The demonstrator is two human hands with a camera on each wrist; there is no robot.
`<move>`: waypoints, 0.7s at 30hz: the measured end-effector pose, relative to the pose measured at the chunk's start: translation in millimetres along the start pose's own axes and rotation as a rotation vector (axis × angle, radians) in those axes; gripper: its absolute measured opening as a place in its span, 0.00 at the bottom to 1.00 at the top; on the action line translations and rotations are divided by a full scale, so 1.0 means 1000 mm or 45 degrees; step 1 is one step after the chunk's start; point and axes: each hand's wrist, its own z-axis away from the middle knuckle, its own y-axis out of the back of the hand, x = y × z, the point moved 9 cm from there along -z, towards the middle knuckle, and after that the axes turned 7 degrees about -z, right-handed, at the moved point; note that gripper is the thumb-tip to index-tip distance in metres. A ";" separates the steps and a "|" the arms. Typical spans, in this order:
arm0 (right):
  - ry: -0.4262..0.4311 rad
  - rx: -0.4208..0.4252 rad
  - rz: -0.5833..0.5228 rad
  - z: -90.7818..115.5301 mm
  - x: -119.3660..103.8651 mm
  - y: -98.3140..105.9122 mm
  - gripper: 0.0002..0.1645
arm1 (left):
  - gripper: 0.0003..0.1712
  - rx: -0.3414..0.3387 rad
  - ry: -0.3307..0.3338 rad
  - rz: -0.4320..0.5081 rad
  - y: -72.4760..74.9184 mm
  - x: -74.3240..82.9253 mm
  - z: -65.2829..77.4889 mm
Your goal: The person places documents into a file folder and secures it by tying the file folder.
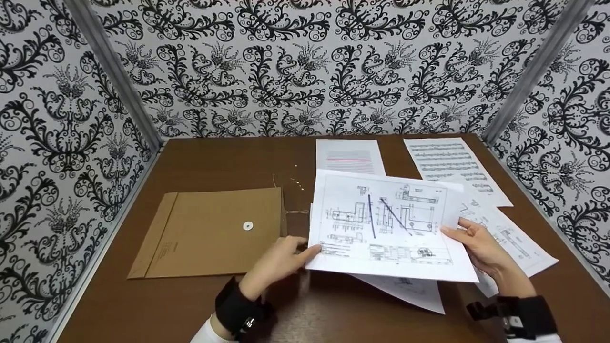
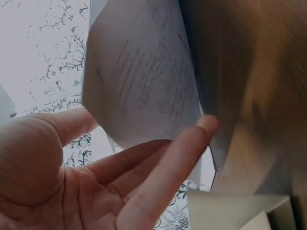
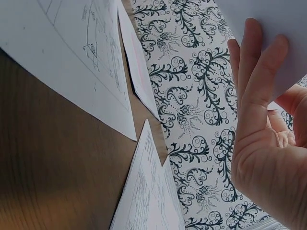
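A white sheet with a technical drawing (image 1: 386,226), crossed by two dark pen strokes, is held up over the table, tilted towards the head camera. On its lower left edge my left hand (image 1: 281,259) pinches it, thumb on the printed face and the other fingers behind. My right hand (image 1: 483,247) grips the right edge with the thumb in front; in the right wrist view, fingers (image 3: 261,72) spread against the sheet's back. Below the held sheet, another drawing sheet (image 1: 414,291) shows partly, its rest hidden. More drawing paper (image 1: 519,243) lies to the right.
A brown envelope (image 1: 209,238) with a white button (image 1: 247,226) and a string (image 1: 297,211) lies on the left of the brown table (image 1: 228,162). Behind are a text page with pink lines (image 1: 350,153) and a sheet music page (image 1: 445,157). Patterned walls (image 1: 305,71) enclose the table.
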 end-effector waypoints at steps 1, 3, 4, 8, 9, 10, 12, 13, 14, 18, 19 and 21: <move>-0.005 0.001 0.008 0.000 0.001 0.000 0.22 | 0.24 -0.019 -0.001 0.047 -0.001 -0.001 -0.001; -0.021 -0.001 0.017 0.000 0.003 -0.002 0.22 | 0.22 -0.043 -0.005 0.133 -0.003 -0.002 -0.003; -0.029 -0.002 0.021 -0.001 0.004 -0.003 0.22 | 0.22 -0.049 -0.007 0.173 -0.004 -0.003 -0.004; -0.042 -0.007 0.053 -0.002 0.007 -0.007 0.22 | 0.21 -0.025 -0.028 0.271 -0.001 -0.004 -0.007; -0.039 -0.017 0.058 -0.003 0.008 -0.008 0.22 | 0.21 -0.016 -0.035 0.296 0.001 -0.004 -0.007; -0.037 -0.025 0.060 -0.003 0.009 -0.009 0.23 | 0.21 -0.005 -0.045 0.313 0.002 -0.004 -0.008; -0.035 -0.044 0.073 -0.005 0.011 -0.012 0.22 | 0.21 0.011 -0.061 0.353 0.006 -0.003 -0.008; -0.036 -0.055 0.082 -0.006 0.012 -0.014 0.22 | 0.21 0.017 -0.066 0.373 0.007 -0.003 -0.008; -0.039 -0.067 0.083 -0.007 0.014 -0.015 0.22 | 0.21 0.023 -0.072 0.399 0.008 -0.002 -0.009; -0.051 -0.106 0.128 -0.010 0.019 -0.021 0.23 | 0.21 0.043 -0.093 0.483 0.012 -0.001 -0.010; -0.056 -0.113 0.138 -0.011 0.021 -0.022 0.22 | 0.22 0.046 -0.096 0.503 0.013 -0.001 -0.010; -0.059 -0.123 0.162 -0.013 0.024 -0.023 0.22 | 0.22 0.054 -0.100 0.536 0.014 0.000 -0.011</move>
